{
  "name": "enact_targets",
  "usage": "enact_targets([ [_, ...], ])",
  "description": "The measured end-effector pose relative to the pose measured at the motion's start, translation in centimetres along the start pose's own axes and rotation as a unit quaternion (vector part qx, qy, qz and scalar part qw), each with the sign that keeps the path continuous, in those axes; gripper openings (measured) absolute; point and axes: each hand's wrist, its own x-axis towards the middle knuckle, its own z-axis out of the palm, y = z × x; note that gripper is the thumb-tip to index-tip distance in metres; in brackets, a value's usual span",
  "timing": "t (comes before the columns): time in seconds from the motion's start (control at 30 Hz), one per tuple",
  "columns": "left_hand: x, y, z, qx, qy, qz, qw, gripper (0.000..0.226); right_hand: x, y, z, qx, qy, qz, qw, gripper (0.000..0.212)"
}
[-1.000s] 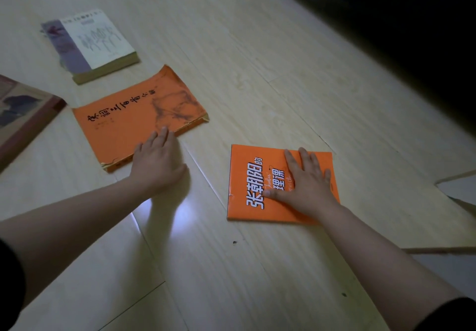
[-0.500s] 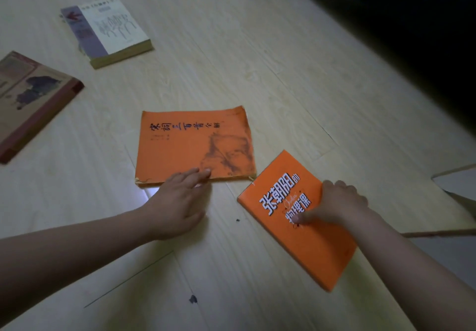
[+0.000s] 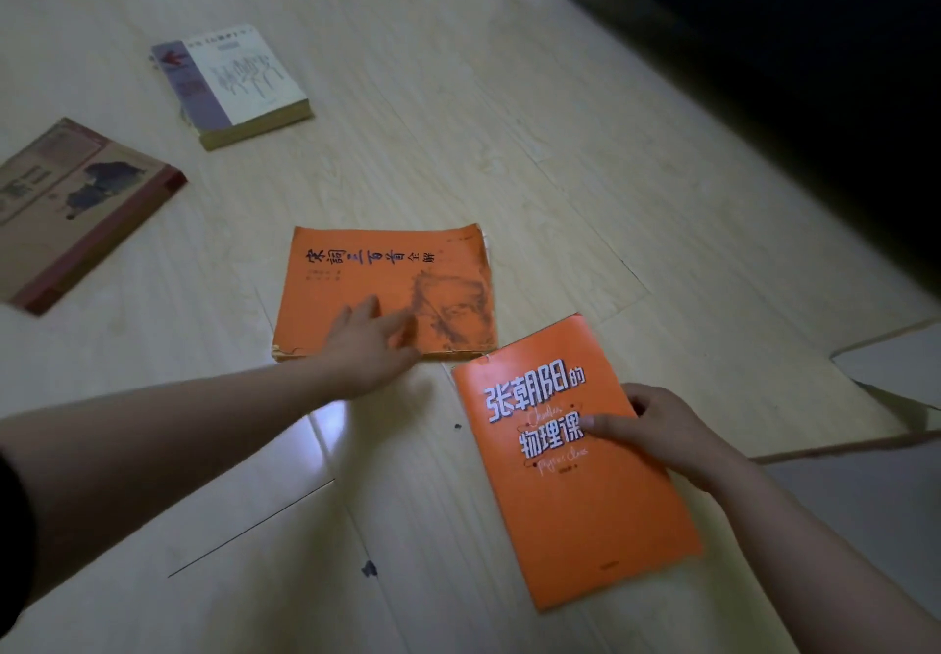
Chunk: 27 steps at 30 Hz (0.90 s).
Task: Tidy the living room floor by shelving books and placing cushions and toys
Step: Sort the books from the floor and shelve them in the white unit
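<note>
Head view: left hand (image 3: 374, 343) flat on worn orange paperback (image 3: 366, 266); right hand (image 3: 662, 429) pinches glossy orange paperback (image 3: 585, 501) (one-edge grip may slip).

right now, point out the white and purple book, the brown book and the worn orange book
white and purple book (image 3: 239, 83): head view, middle of its white cover
brown book (image 3: 76, 210): head view, middle of its cover
worn orange book (image 3: 377, 279): head view, bare cover below the title
</note>
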Motion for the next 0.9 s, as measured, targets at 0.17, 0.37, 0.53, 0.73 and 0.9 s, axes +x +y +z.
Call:
enact_targets([
  [0.17,1.8,0.2,-0.8,0.006,-0.012,-0.056,0.998,0.066,-2.1,-0.9,-2.4,0.111,-0.021,-0.014,0.993,0.03],
  [0.37,0.6,-0.8,0.3,0.122,-0.04,0.006,0.992,0.066,-2.0,-0.7,-4.9,0.185,0.049,-0.038,0.981,0.045],
  [0.53,-1.6,-1.2,0.6,0.174,-0.106,0.142,0.969,0.081,-1.3,-1.2,-6.0,0.243,0.069,-0.05,0.966,0.053],
  [0.73,-4.4,1.1,2.5,0.093,-0.113,0.307,0.94,0.052,-0.6,-2.0,-4.9,0.243,-0.002,-0.035,0.969,0.055],
  [0.9,-6.5,0.3,4.1,-0.09,0.182,0.179,0.963,0.047,-0.2,-2.4,-0.6,0.239,0.003,-0.016,0.971,0.042],
])
